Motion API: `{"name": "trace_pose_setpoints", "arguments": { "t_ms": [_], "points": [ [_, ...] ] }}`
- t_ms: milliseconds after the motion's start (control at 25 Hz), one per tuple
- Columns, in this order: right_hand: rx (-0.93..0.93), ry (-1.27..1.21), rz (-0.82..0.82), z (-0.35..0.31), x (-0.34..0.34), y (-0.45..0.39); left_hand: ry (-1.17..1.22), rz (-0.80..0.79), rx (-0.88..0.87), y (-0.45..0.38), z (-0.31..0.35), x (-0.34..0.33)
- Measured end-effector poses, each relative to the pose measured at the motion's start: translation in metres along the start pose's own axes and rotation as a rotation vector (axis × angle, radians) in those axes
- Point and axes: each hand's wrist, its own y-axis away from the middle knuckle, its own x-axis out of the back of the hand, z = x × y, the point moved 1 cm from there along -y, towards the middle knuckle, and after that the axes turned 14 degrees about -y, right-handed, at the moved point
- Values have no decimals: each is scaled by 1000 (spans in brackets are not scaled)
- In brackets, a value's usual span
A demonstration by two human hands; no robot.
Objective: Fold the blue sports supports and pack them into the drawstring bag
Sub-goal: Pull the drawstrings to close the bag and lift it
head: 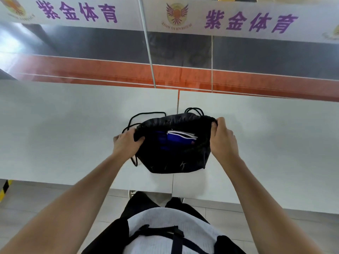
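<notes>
Close to us, our two arms reach out over the white table (73,125). The black drawstring bag (174,158) sits between our hands. Our left hand (126,143) and right hand (222,142) each pinch its rim, holding it open. Blue sports supports (176,142) lie inside.

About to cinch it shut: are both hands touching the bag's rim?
Touching. The head view shows the left hand and right hand each gripping the drawstring bag at its rim.
</notes>
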Motion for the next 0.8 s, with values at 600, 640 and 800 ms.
{"name": "trace_pose_setpoints", "arguments": {
  "t_ms": [600, 640, 800],
  "points": [
    [-141, -324, 74, 19, 59, -37, 299, 336, 45, 19, -51, 115],
    [-215, -415, 138, 27, 57, -38, 293, 399, 101, 16, -56, 117],
    [-583, -635, 437, 68, 53, -36, 506, 551, 401, -1, -88, 122]
  ]
}}
